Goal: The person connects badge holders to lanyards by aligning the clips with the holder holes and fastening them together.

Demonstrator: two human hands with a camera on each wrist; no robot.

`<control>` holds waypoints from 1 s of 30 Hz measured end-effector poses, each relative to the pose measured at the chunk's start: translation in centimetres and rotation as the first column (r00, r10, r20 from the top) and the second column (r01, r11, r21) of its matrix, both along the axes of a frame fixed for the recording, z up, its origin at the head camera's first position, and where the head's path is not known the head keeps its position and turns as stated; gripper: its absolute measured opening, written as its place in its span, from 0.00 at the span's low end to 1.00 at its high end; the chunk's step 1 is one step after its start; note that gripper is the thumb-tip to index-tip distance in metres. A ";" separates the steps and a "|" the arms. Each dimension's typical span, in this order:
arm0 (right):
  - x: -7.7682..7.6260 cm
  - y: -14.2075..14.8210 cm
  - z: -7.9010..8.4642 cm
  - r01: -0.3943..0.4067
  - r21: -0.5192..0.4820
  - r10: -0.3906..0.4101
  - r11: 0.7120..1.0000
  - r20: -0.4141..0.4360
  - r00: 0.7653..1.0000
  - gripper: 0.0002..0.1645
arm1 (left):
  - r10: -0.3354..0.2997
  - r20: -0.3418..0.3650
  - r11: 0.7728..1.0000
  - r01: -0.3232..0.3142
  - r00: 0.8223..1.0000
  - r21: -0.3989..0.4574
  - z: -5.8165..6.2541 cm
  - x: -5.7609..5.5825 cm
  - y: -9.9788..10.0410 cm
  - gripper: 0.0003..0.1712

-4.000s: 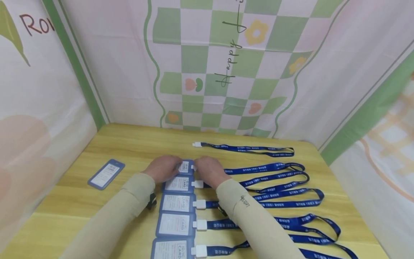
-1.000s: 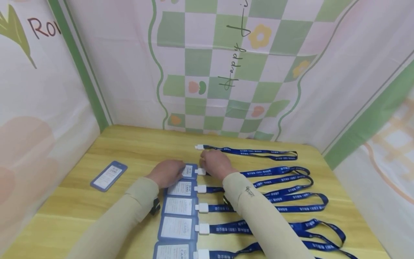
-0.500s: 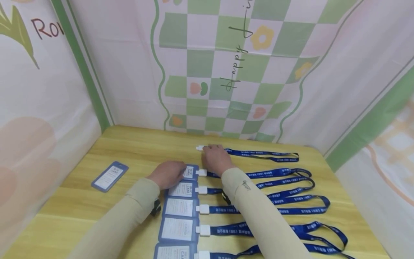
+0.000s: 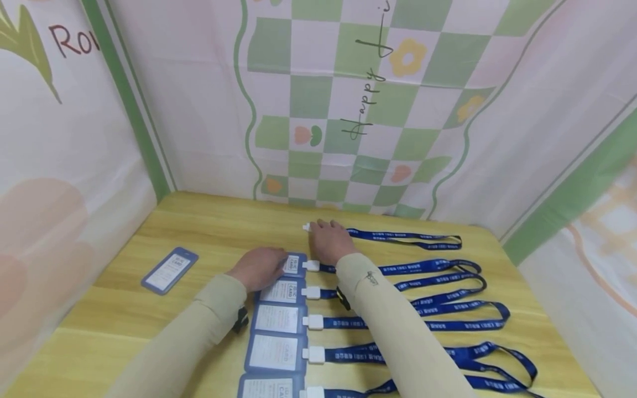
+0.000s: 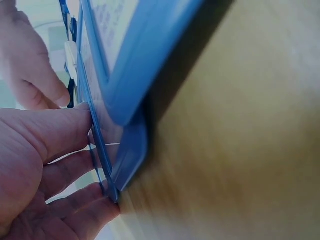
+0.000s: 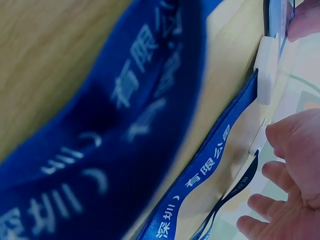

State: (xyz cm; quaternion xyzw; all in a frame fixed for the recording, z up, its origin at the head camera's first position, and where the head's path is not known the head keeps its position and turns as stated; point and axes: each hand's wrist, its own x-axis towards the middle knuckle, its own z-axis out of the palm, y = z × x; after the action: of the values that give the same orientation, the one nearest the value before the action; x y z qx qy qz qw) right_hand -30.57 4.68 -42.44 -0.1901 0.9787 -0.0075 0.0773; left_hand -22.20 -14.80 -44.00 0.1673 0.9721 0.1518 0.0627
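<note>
My left hand (image 4: 261,268) holds the left end of the farthest blue badge holder (image 4: 297,265) in a column of several, thumb on one face and fingers along its edge in the left wrist view. A white clip (image 4: 311,266) joins that holder to a navy lanyard (image 4: 410,267). Beyond it, my right hand (image 4: 330,242) is over the white clip (image 4: 306,227) end of a separate lanyard (image 4: 398,236). In the right wrist view, the thumb touches this clip (image 6: 259,140), while the other fingers extend loosely beside it.
A loose badge holder (image 4: 170,271) lies on the wooden table (image 4: 114,326) at left. Nearer holders (image 4: 275,352) have clips and lanyards (image 4: 348,354) stretching right under my right forearm. A printed cloth (image 4: 308,99) hangs along the table's back edge.
My right hand has left the clip beside the farthest joined badge holder and moved away from me to the separate lanyard's clip. My left hand has stayed at the same badge holder.
</note>
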 end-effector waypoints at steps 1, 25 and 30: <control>0.0 0.0 0.0 0.003 0.000 -0.003 1.000 0.003 1.000 0.34 | -0.005 -0.003 1.000 0.005 1.000 -0.003 0.0 0.0 0.0 0.25; -0.1 -0.2 -0.3 -0.033 0.060 0.032 0.998 0.026 0.999 0.29 | -0.023 -0.014 0.999 0.023 1.000 -0.029 0.2 0.1 0.0 0.26; 0.3 -0.3 -0.2 -0.032 0.060 0.031 0.998 0.020 0.999 0.27 | -0.028 -0.015 0.999 0.028 0.999 -0.032 0.1 0.0 0.0 0.26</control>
State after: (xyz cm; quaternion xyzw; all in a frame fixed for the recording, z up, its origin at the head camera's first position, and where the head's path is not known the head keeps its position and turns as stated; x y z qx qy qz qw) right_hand -30.31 4.39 -42.64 -0.2029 0.9746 0.0216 0.0926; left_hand -22.18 -14.84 -43.88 0.1810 0.9725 0.1340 0.0600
